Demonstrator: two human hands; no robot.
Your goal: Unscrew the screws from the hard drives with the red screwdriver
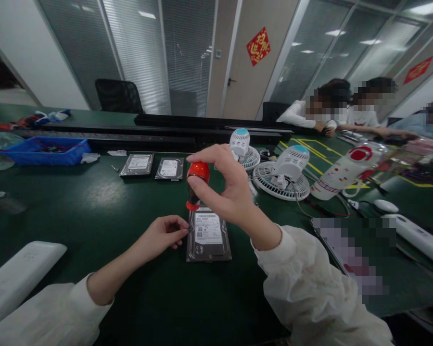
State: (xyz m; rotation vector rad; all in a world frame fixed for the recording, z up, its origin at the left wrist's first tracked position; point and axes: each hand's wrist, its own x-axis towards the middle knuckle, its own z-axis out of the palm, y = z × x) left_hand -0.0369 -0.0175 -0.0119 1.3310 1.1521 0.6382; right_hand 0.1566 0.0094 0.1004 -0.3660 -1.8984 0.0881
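A hard drive (208,235) with a white label lies on the table in front of me. My right hand (225,185) is above its far end, thumb and fingers closed round the red and black handle of a screwdriver (198,170). The screwdriver stands nearly upright; I cannot make out its shaft and tip against the drive. My left hand (168,233) is at the drive's left edge, thumb and forefinger pinched together. Whatever lies between those fingertips is too small to make out.
Two more hard drives, one left (137,165) and one right (169,168), lie farther back. Beyond them is a blue tray (50,151). Two small white fans (281,180) and a white bottle (341,173) stand to the right. Other people (321,110) sit at the far right.
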